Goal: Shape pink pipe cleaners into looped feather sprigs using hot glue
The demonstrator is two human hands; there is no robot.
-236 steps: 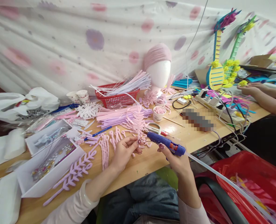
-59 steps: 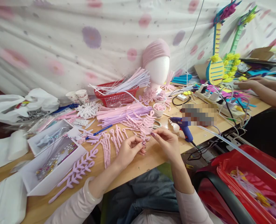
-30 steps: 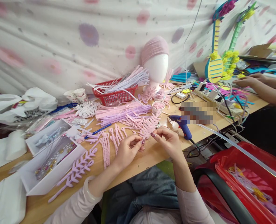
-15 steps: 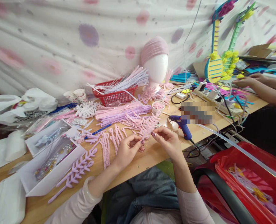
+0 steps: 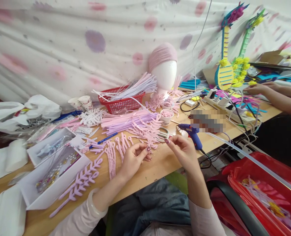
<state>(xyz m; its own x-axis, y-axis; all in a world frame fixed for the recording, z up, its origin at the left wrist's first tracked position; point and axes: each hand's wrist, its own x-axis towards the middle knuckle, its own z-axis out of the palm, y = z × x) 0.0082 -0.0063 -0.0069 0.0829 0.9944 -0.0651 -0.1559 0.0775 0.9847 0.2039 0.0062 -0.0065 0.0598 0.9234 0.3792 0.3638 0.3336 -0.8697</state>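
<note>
The left hand (image 5: 133, 160) has its thumb and fingers closed in a pinch on the lower end of a pink sprig (image 5: 150, 137), which points away from the person above the near part of the wooden table (image 5: 140, 183). The right hand (image 5: 184, 152) is raised just right of the sprig, apart from it, thumb and forefinger drawn close together; whether anything lies between them cannot be told. Behind the right hand, a blue glue gun (image 5: 196, 141) rests on the table with its handle toward the edge and a long clear glue stick (image 5: 234, 146) extending from its rear. The scissors (image 5: 164, 132) lie between the sprig and the gun, partly hidden. Beyond them stands a paper cup (image 5: 165, 120) of pink pieces. To the left are looped pink strips (image 5: 110, 160), a blue pen (image 5: 103, 141), purple sprigs (image 5: 80, 182) and a white box (image 5: 59, 182) containing beads. A red basket (image 5: 122, 106) of pale stems and a foam head (image 5: 166, 73) wearing a pink covering stand at the back.
</note>
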